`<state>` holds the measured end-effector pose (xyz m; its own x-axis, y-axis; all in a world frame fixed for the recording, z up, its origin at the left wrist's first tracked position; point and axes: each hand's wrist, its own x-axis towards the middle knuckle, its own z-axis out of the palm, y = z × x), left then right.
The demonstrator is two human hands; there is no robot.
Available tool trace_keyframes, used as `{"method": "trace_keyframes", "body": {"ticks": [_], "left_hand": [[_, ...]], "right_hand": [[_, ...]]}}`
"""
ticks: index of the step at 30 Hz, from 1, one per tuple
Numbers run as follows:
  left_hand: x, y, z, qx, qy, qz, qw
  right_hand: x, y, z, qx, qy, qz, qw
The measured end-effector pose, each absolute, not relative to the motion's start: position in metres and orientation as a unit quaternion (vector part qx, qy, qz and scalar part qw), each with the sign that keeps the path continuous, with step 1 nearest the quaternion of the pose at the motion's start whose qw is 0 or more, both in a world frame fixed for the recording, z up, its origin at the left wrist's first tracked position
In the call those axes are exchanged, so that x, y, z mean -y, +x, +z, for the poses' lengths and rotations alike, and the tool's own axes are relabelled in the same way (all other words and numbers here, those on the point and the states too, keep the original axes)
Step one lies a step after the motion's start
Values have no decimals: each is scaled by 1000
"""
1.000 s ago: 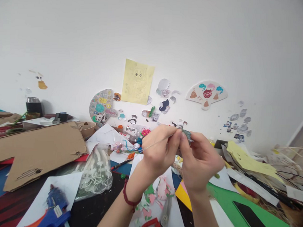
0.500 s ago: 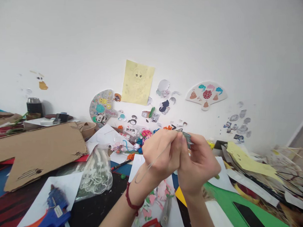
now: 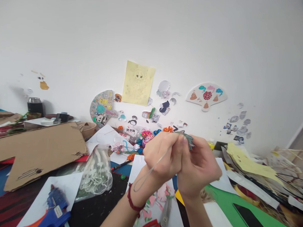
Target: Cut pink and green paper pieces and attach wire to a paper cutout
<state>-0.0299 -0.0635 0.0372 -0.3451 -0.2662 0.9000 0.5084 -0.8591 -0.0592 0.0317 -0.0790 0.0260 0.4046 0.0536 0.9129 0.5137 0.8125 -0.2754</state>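
FINGERS: your left hand (image 3: 162, 157) and right hand (image 3: 200, 164) pinch the grey-green layered piece (image 3: 189, 139) at thumb tips | PIECE: raised above the surface (image 3: 94, 208); grip lightly, lest edges crease | STRAND: thin strand (image 3: 152, 168) crosses your left hand, looped end near the bracelet (image 3: 134, 202); guard against snagging | BELOW: scissors (image 3: 165, 214) on white paper (image 3: 178, 220)

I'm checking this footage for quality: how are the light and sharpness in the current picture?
Head view: soft light on the pale wall, with a dim shadow beside the dark flask; head view: the clutter at the lower right edge looks smeared, and the grey-green piece at the fingers shows little detail.
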Motion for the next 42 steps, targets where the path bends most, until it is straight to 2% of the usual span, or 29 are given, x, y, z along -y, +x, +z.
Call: {"method": "trace_keyframes", "body": {"ticks": [20, 42], "left_hand": [[62, -31, 38, 115, -519, -799, 281], [59, -34, 35, 127, -530, -791, 277]], "right_hand": [[74, 34, 23, 539, -238, -152, 794], [70, 38, 24, 576, -221, -195, 762]]}}
